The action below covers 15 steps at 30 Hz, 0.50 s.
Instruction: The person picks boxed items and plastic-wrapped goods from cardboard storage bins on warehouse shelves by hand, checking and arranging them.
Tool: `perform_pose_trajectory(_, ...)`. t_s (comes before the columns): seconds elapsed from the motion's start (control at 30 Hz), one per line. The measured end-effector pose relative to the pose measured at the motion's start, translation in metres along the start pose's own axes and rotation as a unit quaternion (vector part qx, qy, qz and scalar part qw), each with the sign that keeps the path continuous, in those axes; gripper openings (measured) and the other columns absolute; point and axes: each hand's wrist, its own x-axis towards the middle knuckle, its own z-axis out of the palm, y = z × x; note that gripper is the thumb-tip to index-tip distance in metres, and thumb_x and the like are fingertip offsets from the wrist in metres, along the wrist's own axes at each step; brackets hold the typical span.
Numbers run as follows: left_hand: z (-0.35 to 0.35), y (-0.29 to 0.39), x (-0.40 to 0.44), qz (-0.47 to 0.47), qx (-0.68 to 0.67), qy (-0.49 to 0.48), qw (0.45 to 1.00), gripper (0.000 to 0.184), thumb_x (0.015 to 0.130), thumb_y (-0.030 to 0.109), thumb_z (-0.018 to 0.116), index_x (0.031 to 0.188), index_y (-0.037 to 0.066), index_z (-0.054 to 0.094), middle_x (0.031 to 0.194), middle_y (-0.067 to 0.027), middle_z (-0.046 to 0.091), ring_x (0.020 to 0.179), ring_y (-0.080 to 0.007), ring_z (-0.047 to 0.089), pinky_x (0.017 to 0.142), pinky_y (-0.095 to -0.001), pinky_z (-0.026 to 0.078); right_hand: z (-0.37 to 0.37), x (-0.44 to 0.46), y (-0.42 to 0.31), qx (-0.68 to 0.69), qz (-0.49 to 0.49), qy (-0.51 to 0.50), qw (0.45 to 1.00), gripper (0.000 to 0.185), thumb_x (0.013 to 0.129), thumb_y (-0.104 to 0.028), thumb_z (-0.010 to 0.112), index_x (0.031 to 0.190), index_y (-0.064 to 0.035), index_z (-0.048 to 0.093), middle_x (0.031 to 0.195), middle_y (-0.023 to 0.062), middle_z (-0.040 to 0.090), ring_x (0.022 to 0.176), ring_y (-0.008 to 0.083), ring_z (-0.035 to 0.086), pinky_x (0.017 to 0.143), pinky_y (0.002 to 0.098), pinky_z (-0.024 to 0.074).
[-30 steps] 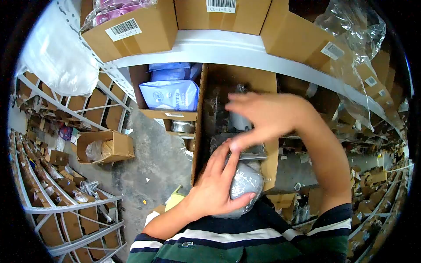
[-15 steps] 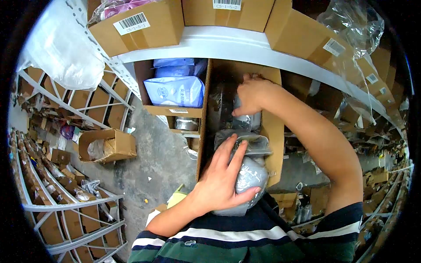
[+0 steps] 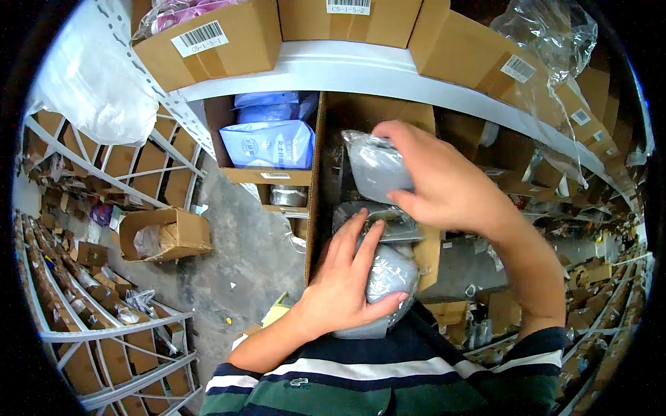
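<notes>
My right hand (image 3: 444, 180) grips a grey item in clear plastic wrap (image 3: 375, 165), thumb below and fingers over its far side, above an open cardboard box (image 3: 378, 109). Nearer my body, my left hand (image 3: 345, 277) lies with fingers spread over another grey plastic-wrapped item (image 3: 393, 276) at the box's near end. Its fingertips reach onto a dark, clear-wrapped package (image 3: 385, 223) inside the box. What exactly the grey items are, I cannot make out through the wrap.
Left of the box, blue printed packs (image 3: 269, 143) fill a smaller carton. Labelled cartons (image 3: 206, 45) line the white shelf beam (image 3: 340, 68) above. An open carton (image 3: 182, 234) stands on the concrete floor (image 3: 236, 277). Clear plastic (image 3: 555, 41) hangs at upper right.
My right hand has come up out of the box toward me, lifting a grey wrapped item. My left hand stays on the other one. The view has shifted slightly.
</notes>
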Motion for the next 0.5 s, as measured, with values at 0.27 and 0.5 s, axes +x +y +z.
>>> perform_pose_trajectory(0.27,0.005,-0.003,-0.006,-0.051,-0.132,0.025,0.99,0.149,0.062,0.037,0.092,0.146,-0.007,-0.022,0.143,-0.0377,0.031,0.133,-0.046,0.037,0.113,-0.0461,0.029,-0.006,-0.102,-0.025,0.079,-0.07,0.254,0.961,0.056,0.074,-0.018,0.077,0.123,-0.0019,0.055,0.111,0.0147,0.058,0.1,0.0313,0.059,0.087,0.0392,0.0467)
perform_pose_trajectory(0.5,0.017,-0.018,-0.01,0.062,-0.288,0.144,0.945,0.167,0.036,0.055,0.095,0.154,0.008,-0.013,0.158,-0.0287,0.003,0.142,-0.0444,0.028,0.113,-0.057,0.03,0.051,-0.131,0.003,0.192,-0.183,0.173,0.948,0.042,0.069,-0.024,0.077,0.108,-0.0151,0.065,0.104,0.0075,0.054,0.105,0.0327,0.055,0.086,0.0432,0.0456)
